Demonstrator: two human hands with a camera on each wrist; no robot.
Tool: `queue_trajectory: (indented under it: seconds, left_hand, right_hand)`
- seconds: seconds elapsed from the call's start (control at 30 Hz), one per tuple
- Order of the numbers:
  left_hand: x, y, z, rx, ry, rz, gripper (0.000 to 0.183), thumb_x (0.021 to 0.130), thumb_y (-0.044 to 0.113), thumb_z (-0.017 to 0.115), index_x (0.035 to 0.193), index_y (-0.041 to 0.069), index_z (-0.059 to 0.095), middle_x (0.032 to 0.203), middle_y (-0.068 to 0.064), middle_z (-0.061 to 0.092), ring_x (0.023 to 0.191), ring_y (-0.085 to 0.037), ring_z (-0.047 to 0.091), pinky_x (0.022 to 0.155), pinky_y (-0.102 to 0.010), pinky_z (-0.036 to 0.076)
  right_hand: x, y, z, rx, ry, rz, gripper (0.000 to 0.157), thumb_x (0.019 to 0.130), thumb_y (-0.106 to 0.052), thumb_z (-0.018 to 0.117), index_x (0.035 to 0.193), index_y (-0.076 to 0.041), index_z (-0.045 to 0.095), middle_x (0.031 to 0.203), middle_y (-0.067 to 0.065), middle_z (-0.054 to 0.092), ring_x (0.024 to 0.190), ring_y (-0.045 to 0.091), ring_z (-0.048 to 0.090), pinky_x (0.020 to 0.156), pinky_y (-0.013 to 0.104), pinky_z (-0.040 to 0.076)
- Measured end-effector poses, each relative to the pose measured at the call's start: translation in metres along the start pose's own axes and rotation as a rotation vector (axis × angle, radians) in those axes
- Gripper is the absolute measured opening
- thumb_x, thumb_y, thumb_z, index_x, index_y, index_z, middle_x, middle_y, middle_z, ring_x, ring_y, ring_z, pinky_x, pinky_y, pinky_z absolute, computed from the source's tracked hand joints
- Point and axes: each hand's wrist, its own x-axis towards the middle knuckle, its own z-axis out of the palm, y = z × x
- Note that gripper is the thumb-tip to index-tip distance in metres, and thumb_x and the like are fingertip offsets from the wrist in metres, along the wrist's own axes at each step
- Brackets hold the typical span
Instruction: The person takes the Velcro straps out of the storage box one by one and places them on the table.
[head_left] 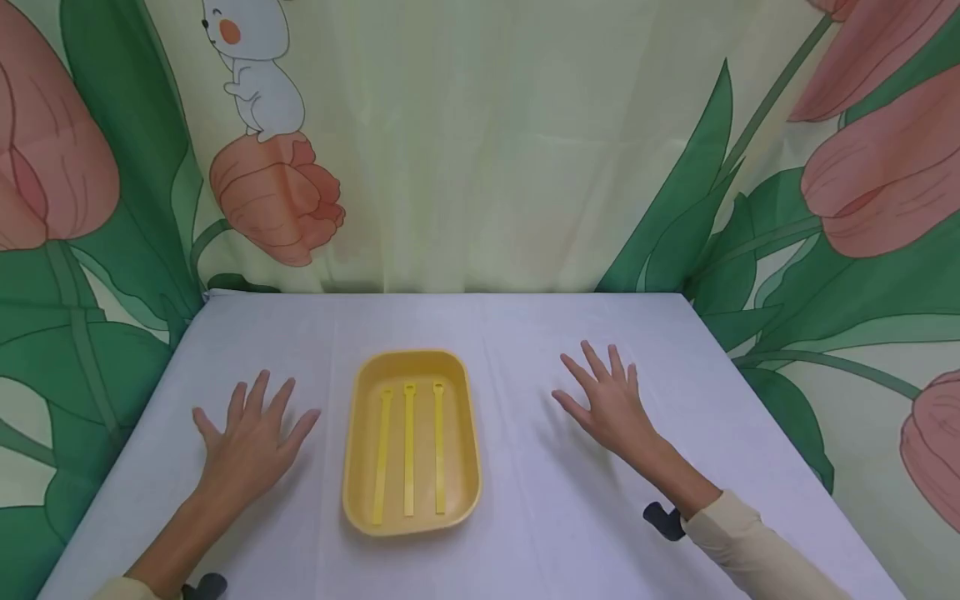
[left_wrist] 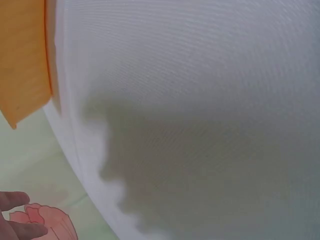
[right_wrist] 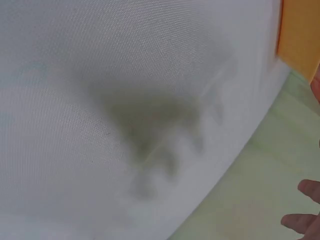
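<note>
A yellow tray [head_left: 412, 527] with rounded corners lies on the white-covered table, a little left of the middle. Inside it are three flat yellow strips, the left strip [head_left: 382, 458], the middle strip [head_left: 408, 454] and the right strip [head_left: 439, 450], side by side and each with a small loop at the far end. To the tray's left my left hand [head_left: 247, 454] hovers with fingers spread, holding nothing. My right hand [head_left: 611, 408] is likewise spread and bare, off to the tray's right. Both wrist views catch the tray's side wall [left_wrist: 22, 55] and some fingertips [right_wrist: 300, 222].
A white cloth [head_left: 525, 333] covers the table. Behind it hangs a curtain [head_left: 480, 150] printed with tulips, leaves and a white animal. Dark wrist mounts [head_left: 663, 522] sit at the sleeve ends. Each hand casts a shadow on the cloth.
</note>
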Motion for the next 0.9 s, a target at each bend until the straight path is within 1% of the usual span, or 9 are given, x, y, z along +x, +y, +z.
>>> queue_trajectory:
  seconds: [0.07,0.2,0.3,0.43,0.5,0.6,0.7,0.77,0.9]
  left_hand:
    - [0.000,0.002,-0.001,-0.011,-0.012,-0.007,0.070,0.092,0.052,0.048,0.135,-0.003,0.044,0.140,-0.034,0.030,0.125,-0.054,0.024,0.092,-0.079,-0.001]
    - [0.000,0.008,-0.002,-0.063,-0.061,-0.022,0.072,0.093,0.052,0.047,0.135,-0.007,0.042,0.136,-0.035,0.034,0.121,-0.053,0.033,0.094,-0.073,0.025]
    - [0.000,0.012,-0.002,-0.083,-0.092,-0.031,0.075,0.094,0.053,0.045,0.136,-0.008,0.040,0.135,-0.036,0.035,0.120,-0.053,0.036,0.092,-0.067,0.034]
    - [0.000,0.015,-0.001,-0.080,-0.086,-0.019,0.076,0.093,0.054,0.045,0.136,-0.008,0.040,0.134,-0.035,0.037,0.120,-0.051,0.037,0.093,-0.066,0.035]
    - [0.000,0.017,-0.001,-0.082,-0.092,0.003,0.076,0.093,0.053,0.047,0.137,-0.008,0.039,0.134,-0.034,0.038,0.120,-0.050,0.039,0.093,-0.065,0.036]
    - [-0.001,0.020,-0.001,-0.087,-0.146,0.027,0.078,0.092,0.053,0.050,0.140,-0.006,0.035,0.134,-0.032,0.041,0.120,-0.047,0.041,0.091,-0.063,0.039]
    - [-0.003,0.024,0.000,-0.091,-0.209,0.028,0.081,0.090,0.054,0.053,0.142,-0.004,0.032,0.135,-0.030,0.041,0.121,-0.046,0.041,0.090,-0.061,0.041]
    - [-0.004,0.027,-0.001,-0.095,-0.227,0.025,0.082,0.090,0.055,0.053,0.143,-0.004,0.031,0.136,-0.030,0.040,0.122,-0.045,0.040,0.091,-0.060,0.041]
    - [-0.005,0.031,-0.002,-0.102,-0.222,0.038,0.085,0.090,0.052,0.055,0.143,-0.008,0.027,0.136,-0.032,0.040,0.122,-0.046,0.041,0.093,-0.059,0.040]
  right_hand:
    - [0.001,0.000,0.000,0.019,0.029,-0.034,0.060,0.085,-0.043,0.066,0.137,-0.016,0.051,0.145,0.019,0.036,0.132,0.051,0.023,0.096,0.074,0.020]
    - [0.003,-0.002,0.000,0.067,0.105,-0.136,0.058,0.085,-0.038,0.067,0.136,-0.016,0.052,0.144,0.018,0.039,0.132,0.045,0.028,0.100,0.070,0.019]
    - [0.006,-0.005,0.000,0.112,0.126,-0.191,0.057,0.085,-0.037,0.067,0.136,-0.016,0.053,0.143,0.017,0.041,0.133,0.041,0.029,0.104,0.065,0.017]
    - [0.009,-0.012,-0.001,0.183,0.086,-0.202,0.058,0.087,-0.038,0.066,0.138,-0.016,0.050,0.144,0.015,0.041,0.135,0.036,0.028,0.108,0.060,0.017]
    - [0.011,-0.017,0.000,0.211,0.057,-0.205,0.059,0.088,-0.038,0.065,0.139,-0.016,0.048,0.144,0.013,0.040,0.136,0.033,0.027,0.110,0.055,0.017]
    - [0.014,-0.025,0.000,0.233,0.028,-0.229,0.060,0.088,-0.037,0.065,0.141,-0.013,0.046,0.144,0.011,0.041,0.137,0.029,0.025,0.112,0.050,0.014]
    - [0.017,-0.032,0.000,0.238,0.014,-0.259,0.063,0.088,-0.036,0.065,0.141,-0.008,0.044,0.143,0.010,0.043,0.137,0.027,0.027,0.113,0.046,0.012]
    - [0.018,-0.036,-0.001,0.241,0.009,-0.274,0.065,0.087,-0.036,0.066,0.140,-0.005,0.044,0.141,0.010,0.044,0.136,0.027,0.029,0.113,0.044,0.013]
    - [0.021,-0.043,-0.003,0.264,-0.014,-0.296,0.069,0.087,-0.036,0.067,0.139,0.000,0.043,0.141,0.012,0.045,0.135,0.027,0.032,0.113,0.040,0.014]
